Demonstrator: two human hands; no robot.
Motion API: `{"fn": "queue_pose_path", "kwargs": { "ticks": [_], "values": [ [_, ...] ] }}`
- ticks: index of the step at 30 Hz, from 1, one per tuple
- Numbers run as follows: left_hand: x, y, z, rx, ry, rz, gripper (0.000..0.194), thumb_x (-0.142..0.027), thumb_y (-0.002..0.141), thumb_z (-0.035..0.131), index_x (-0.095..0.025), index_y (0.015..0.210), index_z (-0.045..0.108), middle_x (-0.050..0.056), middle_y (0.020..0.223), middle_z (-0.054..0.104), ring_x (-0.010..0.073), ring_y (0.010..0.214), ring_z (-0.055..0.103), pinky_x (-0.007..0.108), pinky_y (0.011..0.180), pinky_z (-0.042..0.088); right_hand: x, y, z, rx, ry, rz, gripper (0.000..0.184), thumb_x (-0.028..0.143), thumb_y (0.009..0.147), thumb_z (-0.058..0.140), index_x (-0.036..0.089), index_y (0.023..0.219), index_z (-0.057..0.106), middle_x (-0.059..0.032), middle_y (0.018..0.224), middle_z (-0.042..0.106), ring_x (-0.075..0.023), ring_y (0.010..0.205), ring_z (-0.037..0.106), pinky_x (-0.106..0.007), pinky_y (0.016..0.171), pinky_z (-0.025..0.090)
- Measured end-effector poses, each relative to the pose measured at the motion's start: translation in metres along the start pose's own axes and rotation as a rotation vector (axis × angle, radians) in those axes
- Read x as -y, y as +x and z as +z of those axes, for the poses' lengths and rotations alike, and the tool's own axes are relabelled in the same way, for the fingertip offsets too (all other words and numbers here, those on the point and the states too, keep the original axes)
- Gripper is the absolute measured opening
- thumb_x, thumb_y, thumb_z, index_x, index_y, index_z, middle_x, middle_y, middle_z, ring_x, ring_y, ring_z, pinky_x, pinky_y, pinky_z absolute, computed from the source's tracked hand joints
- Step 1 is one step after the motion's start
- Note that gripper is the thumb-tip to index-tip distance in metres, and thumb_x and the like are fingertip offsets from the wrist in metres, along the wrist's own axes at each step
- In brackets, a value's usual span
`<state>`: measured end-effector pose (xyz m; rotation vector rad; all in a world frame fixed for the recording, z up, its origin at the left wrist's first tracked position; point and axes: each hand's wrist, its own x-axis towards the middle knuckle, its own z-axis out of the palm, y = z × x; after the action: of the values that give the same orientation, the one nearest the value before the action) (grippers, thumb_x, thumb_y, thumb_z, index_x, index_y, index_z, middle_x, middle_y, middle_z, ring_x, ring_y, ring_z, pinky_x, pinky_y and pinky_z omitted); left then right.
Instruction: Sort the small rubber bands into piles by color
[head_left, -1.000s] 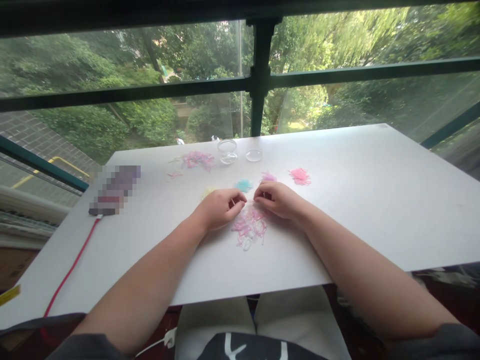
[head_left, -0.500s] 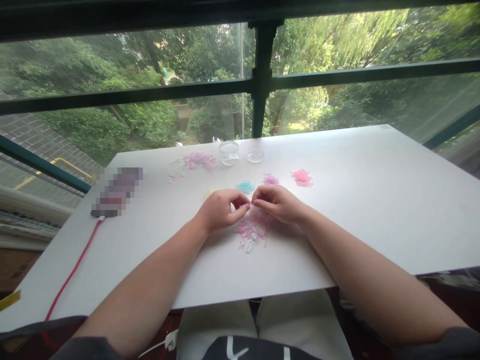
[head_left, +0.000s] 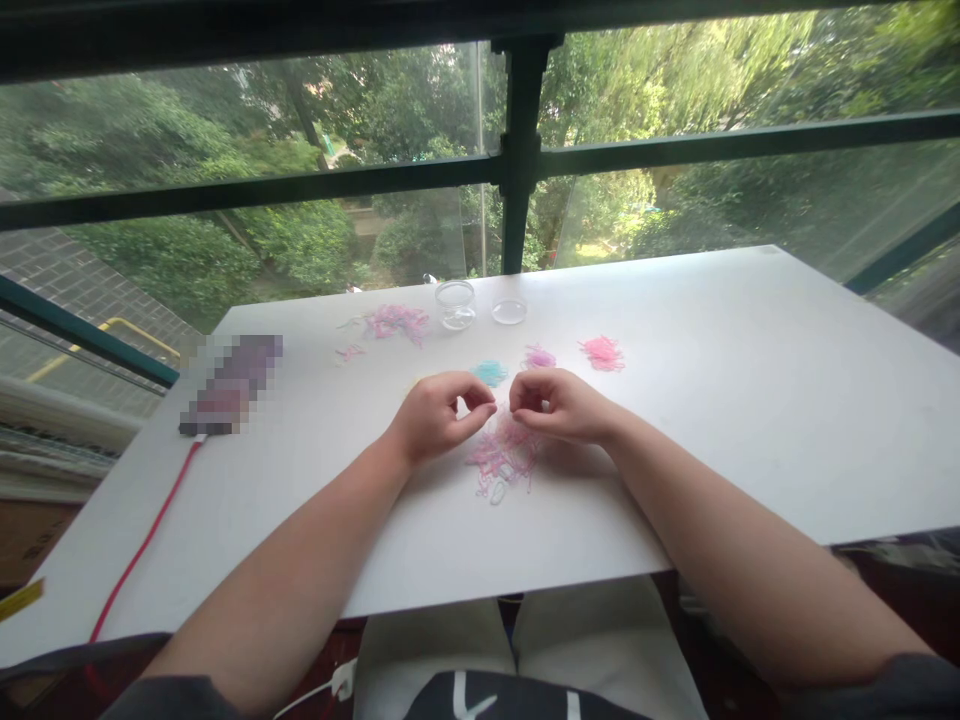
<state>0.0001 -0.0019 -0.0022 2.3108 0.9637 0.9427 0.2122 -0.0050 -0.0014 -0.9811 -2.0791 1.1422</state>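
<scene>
My left hand (head_left: 442, 415) hovers over the near pile of pink and lilac rubber bands (head_left: 501, 455), thumb and index finger pinched together. Facing it, a small gap away, is my right hand (head_left: 562, 405), also in a pinch. Whatever either pinch may hold is too small to make out. Just beyond the hands lie little heaps of blue rubber bands (head_left: 490, 373), purple rubber bands (head_left: 540, 356) and coral-pink rubber bands (head_left: 602, 352). A bit of a yellow heap shows behind my left hand, mostly hidden.
A clear round jar (head_left: 455, 308) and a clear lid (head_left: 510, 312) stand at the table's far edge. Left of them is a mixed pile of bands (head_left: 397, 322). A blurred-out device (head_left: 232, 385) with a red cable (head_left: 150, 540) lies on the left of the white table (head_left: 750, 420).
My hands have come slightly apart; their fingertips met over the pile before, with a small pink bit between them. The heaps look unchanged.
</scene>
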Motion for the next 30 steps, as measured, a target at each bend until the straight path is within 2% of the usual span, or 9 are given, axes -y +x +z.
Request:
{"fn": "queue_pose_path", "kwargs": {
  "ticks": [5, 13, 21, 30],
  "values": [
    [-0.0002, 0.0008, -0.0005, -0.014, 0.027, 0.067, 0.009, -0.024, 0.080, 0.062, -0.017, 0.078, 0.067, 0.002, 0.072, 0.064, 0.0115, 0.067, 0.057, 0.023, 0.058, 0.041, -0.0020, 0.0006, 0.0018, -0.009, -0.018, -0.006, 0.004, 0.014, 0.071, 0.056, 0.016, 0.074, 0.056, 0.0016, 0.063, 0.054, -0.0093, 0.058, 0.048, -0.021, 0.052, 0.037],
    [-0.0004, 0.0012, -0.0005, 0.013, 0.047, 0.055, 0.013, -0.027, 0.082, 0.060, -0.017, 0.078, 0.068, 0.002, 0.072, 0.065, 0.0114, 0.067, 0.057, 0.024, 0.062, 0.042, 0.0015, -0.0001, 0.0022, -0.084, 0.011, -0.032, 0.009, 0.024, 0.075, 0.060, 0.015, 0.077, 0.059, -0.0004, 0.065, 0.057, -0.0108, 0.060, 0.051, -0.023, 0.055, 0.040],
    [-0.0013, 0.0008, -0.0001, 0.026, 0.044, 0.028, 0.013, -0.028, 0.081, 0.060, -0.017, 0.078, 0.068, 0.002, 0.072, 0.065, 0.0115, 0.067, 0.058, 0.024, 0.062, 0.042, 0.0025, 0.0008, 0.0030, -0.116, -0.020, -0.049, 0.007, 0.020, 0.077, 0.057, 0.015, 0.074, 0.059, -0.0010, 0.065, 0.057, -0.0105, 0.060, 0.049, -0.023, 0.056, 0.039],
    [0.0002, 0.0006, -0.0011, 0.022, 0.039, -0.001, 0.010, -0.022, 0.079, 0.059, -0.017, 0.081, 0.068, 0.002, 0.074, 0.065, 0.0113, 0.067, 0.058, 0.024, 0.062, 0.042, -0.0006, 0.0011, 0.0014, -0.130, -0.030, -0.041, 0.007, 0.019, 0.076, 0.055, 0.015, 0.074, 0.059, -0.0001, 0.063, 0.055, -0.0103, 0.058, 0.047, -0.024, 0.057, 0.038]
  ]
}}
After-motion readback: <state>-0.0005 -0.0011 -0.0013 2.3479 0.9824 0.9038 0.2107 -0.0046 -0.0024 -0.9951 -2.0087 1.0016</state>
